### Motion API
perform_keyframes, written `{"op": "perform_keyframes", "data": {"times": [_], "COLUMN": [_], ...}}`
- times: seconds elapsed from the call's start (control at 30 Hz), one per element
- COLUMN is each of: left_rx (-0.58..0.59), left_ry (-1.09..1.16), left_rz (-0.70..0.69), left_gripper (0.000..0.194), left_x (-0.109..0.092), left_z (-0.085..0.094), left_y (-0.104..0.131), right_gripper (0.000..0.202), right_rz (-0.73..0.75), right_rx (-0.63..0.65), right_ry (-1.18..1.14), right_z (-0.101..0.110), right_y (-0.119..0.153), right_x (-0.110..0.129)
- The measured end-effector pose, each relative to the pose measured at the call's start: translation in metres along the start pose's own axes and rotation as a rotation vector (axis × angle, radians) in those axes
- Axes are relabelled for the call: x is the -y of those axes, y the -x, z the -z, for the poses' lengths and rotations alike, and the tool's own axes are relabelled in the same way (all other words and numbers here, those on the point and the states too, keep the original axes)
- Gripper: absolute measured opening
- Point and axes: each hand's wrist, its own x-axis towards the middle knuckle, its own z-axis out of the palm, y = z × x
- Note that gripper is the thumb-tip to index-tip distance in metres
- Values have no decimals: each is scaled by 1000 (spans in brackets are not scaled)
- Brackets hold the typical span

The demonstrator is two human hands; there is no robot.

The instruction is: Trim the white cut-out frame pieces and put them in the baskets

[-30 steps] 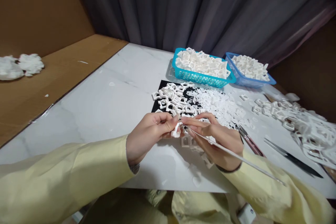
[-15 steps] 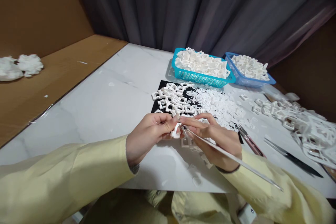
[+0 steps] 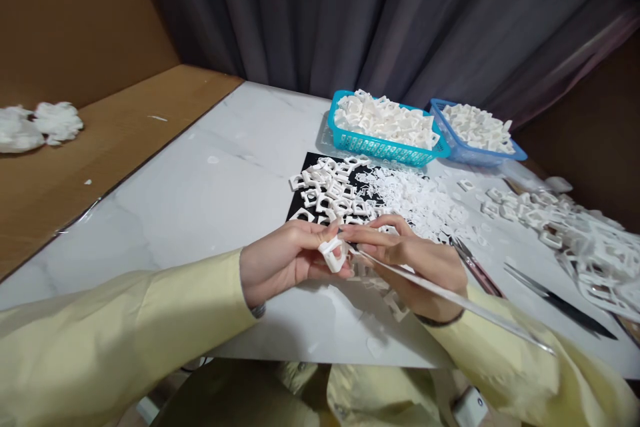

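Note:
My left hand [image 3: 285, 253] pinches a small white plastic frame-shaped piece [image 3: 333, 255] between thumb and fingers, its opening turned toward me. Close beside it, my right hand [image 3: 407, 263] is closed around a long, thin silver tool [image 3: 465, 307], whose kind I cannot make out. The tool's near end reaches back over the right sleeve, while its working end is at the piece, partly hidden by my fingers. Just beyond my hands, a heap of similar white pieces [image 3: 325, 190] and many thin white scraps [image 3: 410, 197] lie on a black mat [image 3: 311, 161].
Behind the mat stand a teal basket [image 3: 385, 149] and a blue basket [image 3: 475, 156], both full of white pieces. To the right lie a pink-handled tool [image 3: 477, 268], black tweezers [image 3: 560, 300] and tangled white plastic frames [image 3: 600, 260]. Cardboard [image 3: 125, 127] borders the left side.
The white piece has turned in my left hand, so more of its opening shows. My right hand and the tool have shifted slightly right, toward me.

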Motion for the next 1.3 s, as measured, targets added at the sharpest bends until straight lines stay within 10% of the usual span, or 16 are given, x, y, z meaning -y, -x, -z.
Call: {"op": "perform_keyframes", "data": {"times": [0.5, 0.93, 1.3], "left_rx": [-62, -24, -73], "left_ry": [-61, -288, -327], "left_rz": [-7, -201, -226], "left_gripper": [17, 22, 24], "left_x": [1, 0, 1], "left_z": [1, 1, 0], "left_y": [-3, 4, 5], "right_gripper": [17, 12, 16], "right_rz": [61, -357, -223], "right_rx": [140, -89, -78], "right_ry": [438, -135, -68], "right_z": [-11, 5, 0], "right_y": [2, -12, -9], "right_x": [3, 12, 10]}}
